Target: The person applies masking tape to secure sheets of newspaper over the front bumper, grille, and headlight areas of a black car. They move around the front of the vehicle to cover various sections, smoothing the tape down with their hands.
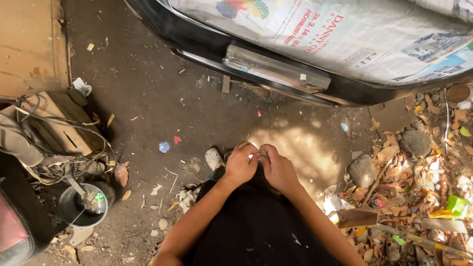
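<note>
Both hands together over the lap, just above black trousers [256,226]. Left hand [240,164] curled, fingers pinching a small pale item [253,156] at the fingertips. Right hand [278,169] also curled narrow, touching left hand and the same item; too small and too hidden to identify. White shoe [213,157] just left of the hands on the dirt floor [148,98]. Black car body [305,88] ahead, masked with newspaper [345,34]. Metal bucket [83,206] with tangled wires [59,143] well off to the left. Stones [362,170] and dry leaves [419,167] on the right, wooden block [355,216] near the right forearm.
</note>
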